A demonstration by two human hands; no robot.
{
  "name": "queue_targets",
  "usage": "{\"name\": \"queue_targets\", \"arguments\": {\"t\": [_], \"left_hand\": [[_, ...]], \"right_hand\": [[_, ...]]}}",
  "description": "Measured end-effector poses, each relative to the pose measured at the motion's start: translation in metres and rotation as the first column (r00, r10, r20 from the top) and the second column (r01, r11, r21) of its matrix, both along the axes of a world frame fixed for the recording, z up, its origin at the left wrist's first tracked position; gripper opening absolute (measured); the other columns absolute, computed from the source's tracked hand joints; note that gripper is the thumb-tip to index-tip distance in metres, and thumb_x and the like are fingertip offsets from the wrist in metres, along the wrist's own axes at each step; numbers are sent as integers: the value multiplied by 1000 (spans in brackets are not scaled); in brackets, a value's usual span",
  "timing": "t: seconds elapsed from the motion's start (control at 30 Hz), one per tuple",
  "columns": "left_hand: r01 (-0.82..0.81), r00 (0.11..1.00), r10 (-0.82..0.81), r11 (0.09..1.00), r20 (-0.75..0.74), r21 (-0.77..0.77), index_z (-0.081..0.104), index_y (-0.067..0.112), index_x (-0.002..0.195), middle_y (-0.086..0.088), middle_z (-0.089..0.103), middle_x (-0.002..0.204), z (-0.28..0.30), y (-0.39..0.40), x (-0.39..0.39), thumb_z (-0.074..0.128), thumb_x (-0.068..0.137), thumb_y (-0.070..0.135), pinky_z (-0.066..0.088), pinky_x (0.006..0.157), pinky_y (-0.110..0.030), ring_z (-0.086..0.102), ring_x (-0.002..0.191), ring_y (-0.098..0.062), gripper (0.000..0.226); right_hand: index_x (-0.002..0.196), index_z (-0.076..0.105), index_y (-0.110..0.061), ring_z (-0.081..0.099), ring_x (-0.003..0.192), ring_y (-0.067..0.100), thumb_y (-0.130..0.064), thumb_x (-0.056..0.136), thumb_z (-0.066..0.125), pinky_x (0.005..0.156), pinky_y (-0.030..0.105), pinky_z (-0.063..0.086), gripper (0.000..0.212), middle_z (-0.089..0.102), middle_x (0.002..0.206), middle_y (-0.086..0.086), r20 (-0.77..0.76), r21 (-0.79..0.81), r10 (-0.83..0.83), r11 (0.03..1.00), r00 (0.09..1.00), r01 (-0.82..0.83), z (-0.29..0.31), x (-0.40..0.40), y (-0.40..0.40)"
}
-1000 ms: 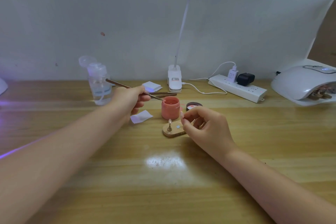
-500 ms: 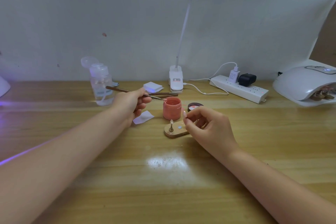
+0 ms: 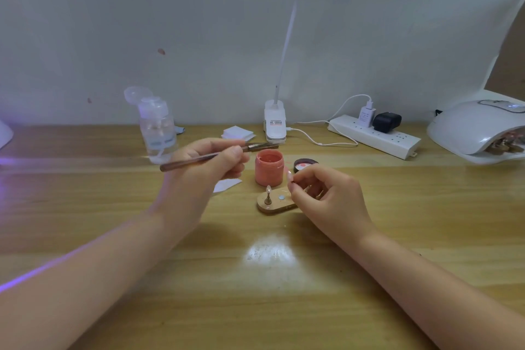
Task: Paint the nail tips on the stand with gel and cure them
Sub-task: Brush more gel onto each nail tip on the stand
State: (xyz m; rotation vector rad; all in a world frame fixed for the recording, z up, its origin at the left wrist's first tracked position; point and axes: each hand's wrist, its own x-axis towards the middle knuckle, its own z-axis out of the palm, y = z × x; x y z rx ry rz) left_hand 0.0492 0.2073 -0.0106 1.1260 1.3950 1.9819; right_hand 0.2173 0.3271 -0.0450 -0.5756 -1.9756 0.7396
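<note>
Since the earlier frame the brush (image 3: 204,157) has been drawn back from the pink gel jar (image 3: 268,167) and tilted, pinched in the left hand (image 3: 204,167). A nail tip (image 3: 290,176) is pinched in the grip of the right hand (image 3: 326,193), above the wooden stand (image 3: 274,203) on the tabletop (image 3: 267,293), where another tip (image 3: 268,189) is mounted. Loading appears done; brush must next meet tip steadily.

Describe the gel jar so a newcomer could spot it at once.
Start at the white lamp clamp at the back of the desk. Just in front stands the gel jar, between the two hands and behind the wooden stand. It is the only coral-pink pot, open, its dark lid beside it.
</note>
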Motion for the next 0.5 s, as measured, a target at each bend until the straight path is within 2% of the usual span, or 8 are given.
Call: {"name": "queue_targets", "arguments": {"t": [0.1, 0.2, 0.27, 0.4, 0.5], "left_hand": [[-11, 966, 18, 1000, -256, 26, 77, 32, 89, 2, 76, 86, -13, -13, 17, 63, 83, 21, 54, 72, -19, 71, 79, -9, 18], [-9, 896, 10, 1000, -443, 3, 72, 34, 100, 9, 75, 94, -25, -21, 25, 59, 85, 32, 57, 80, -29, 72, 90, -14, 20], [-23, 866, 20, 1000, -500, 0, 72, 33, 100, 9, 74, 96, -29, -22, 27, 57, 85, 33, 57, 84, -33, 71, 94, -16, 21], [-38, 836, 33, 999, -548, 2, 67, 32, 104, 11, 74, 98, -27, -21, 29, 55, 86, 35, 54, 85, -24, 70, 97, -9, 21], [-48, 813, 42, 999, -580, 5, 68, 27, 106, 7, 74, 96, -27, -20, 29, 60, 89, 29, 53, 84, -22, 70, 96, -10, 19]], "right_hand": [[74, 71, -18, 54, 52, 6, -12, 80, 75, 55, 12, 40, 9, 64, 62, -15, 3, -6, 5, 1000, 1000, -5, 1, 0, -1], [75, 72, -16, 53, 51, 4, -8, 79, 74, 54, 11, 40, 9, 63, 60, -16, -3, -22, 13, 1000, 1000, -13, 1, 0, -1], [76, 72, -17, 52, 51, 3, -6, 79, 74, 54, 11, 39, 11, 62, 60, -17, -5, -29, 16, 999, 1000, -16, 1, 0, -1], [76, 71, -20, 53, 51, 2, -6, 79, 75, 55, 12, 40, 15, 62, 60, -21, -8, -32, 21, 999, 1000, -21, 0, 0, -2], [76, 72, -19, 52, 51, 3, -5, 78, 75, 55, 13, 41, 14, 61, 59, -18, -7, -25, 17, 1000, 1000, -18, -1, 0, -2]]}}
